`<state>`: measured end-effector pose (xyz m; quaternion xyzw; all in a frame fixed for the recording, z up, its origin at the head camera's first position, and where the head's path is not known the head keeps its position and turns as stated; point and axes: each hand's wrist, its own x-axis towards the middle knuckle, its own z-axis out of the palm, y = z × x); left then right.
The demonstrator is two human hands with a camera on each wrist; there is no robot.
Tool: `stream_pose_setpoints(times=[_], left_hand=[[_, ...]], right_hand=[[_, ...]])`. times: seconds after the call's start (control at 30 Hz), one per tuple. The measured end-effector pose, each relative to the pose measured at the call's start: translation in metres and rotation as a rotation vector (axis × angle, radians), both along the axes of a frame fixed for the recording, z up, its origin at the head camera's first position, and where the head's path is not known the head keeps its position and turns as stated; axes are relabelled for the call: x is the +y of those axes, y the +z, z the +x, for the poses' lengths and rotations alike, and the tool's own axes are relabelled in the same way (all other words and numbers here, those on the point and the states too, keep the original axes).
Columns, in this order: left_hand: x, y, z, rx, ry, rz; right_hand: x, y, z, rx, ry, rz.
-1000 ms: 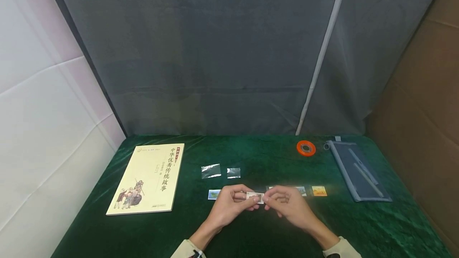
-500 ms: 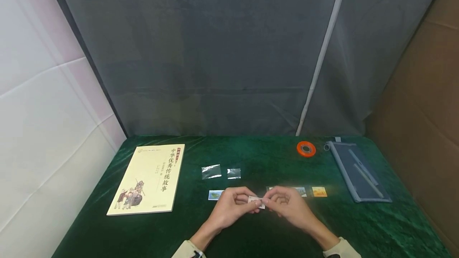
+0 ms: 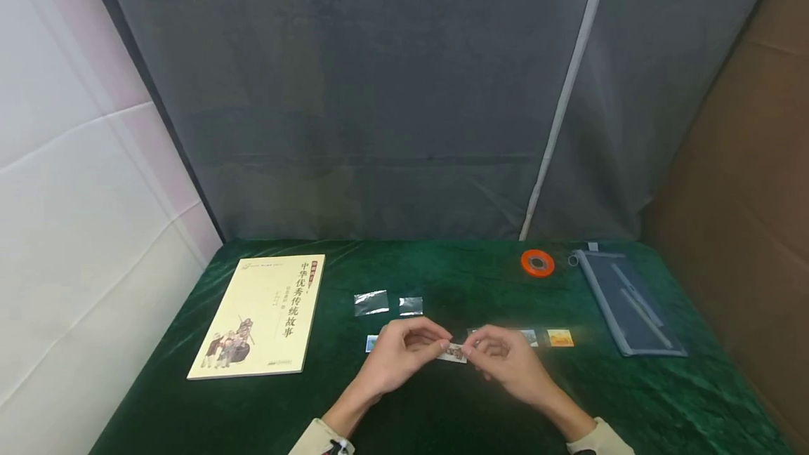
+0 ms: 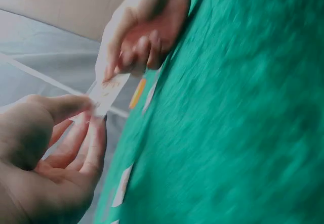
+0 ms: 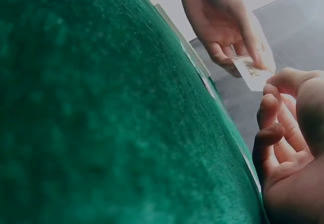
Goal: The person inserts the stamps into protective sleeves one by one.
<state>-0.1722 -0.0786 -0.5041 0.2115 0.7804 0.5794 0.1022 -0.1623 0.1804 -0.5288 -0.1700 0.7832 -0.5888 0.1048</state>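
- Head view: a small, white, rectangular paper card with a brown picture (image 3: 454, 354) sits between the left hand (image 3: 399, 357) and right hand (image 3: 508, 362)
- Left wrist view: left thumb and fingertips pinch its near end
- Right wrist view: right thumb and finger pinch its near end

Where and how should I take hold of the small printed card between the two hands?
I'd pinch the small printed card by its long near edge, coming from the near side. The left hand and right hand are at its two ends, and the card is raised off the green cloth, so a finger should fit underneath.
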Motion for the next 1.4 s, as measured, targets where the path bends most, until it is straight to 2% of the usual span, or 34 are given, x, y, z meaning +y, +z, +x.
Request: stream_pose_setpoints(times=[0.13,0.27,0.37,0.5,0.7,0.87,1.03,1.23,1.4], left_hand=[[-0.006,0.009,-0.008,0.075,0.008,-0.083],[-0.006,0.010,-0.017,0.116,0.026,-0.134],[-0.002,0.007,-0.023,0.149,0.029,-0.140],[0.004,0.002,-0.029,0.189,0.032,-0.163],[0.004,-0.003,-0.034,0.251,0.009,-0.249],[0.004,-0.001,-0.037,0.308,-0.035,-0.316],[0.006,0.002,-0.038,0.325,-0.052,-0.365],[0.009,0.006,-0.039,0.336,-0.034,-0.416],[0.006,0.003,-0.042,0.329,-0.011,-0.419]], right_hand=[[-0.005,0.002,-0.006,0.086,0.000,0.048],[-0.009,0.006,-0.018,0.200,-0.031,0.132],[-0.013,0.012,-0.027,0.208,-0.035,0.168],[-0.016,0.016,-0.039,0.200,0.011,0.218],[-0.017,0.017,-0.051,0.204,0.065,0.313],[-0.018,0.018,-0.053,0.190,0.089,0.370],[-0.021,0.019,-0.050,0.194,0.075,0.435],[-0.026,0.022,-0.046,0.223,0.006,0.537],[-0.029,0.025,-0.045,0.222,0.003,0.550]])
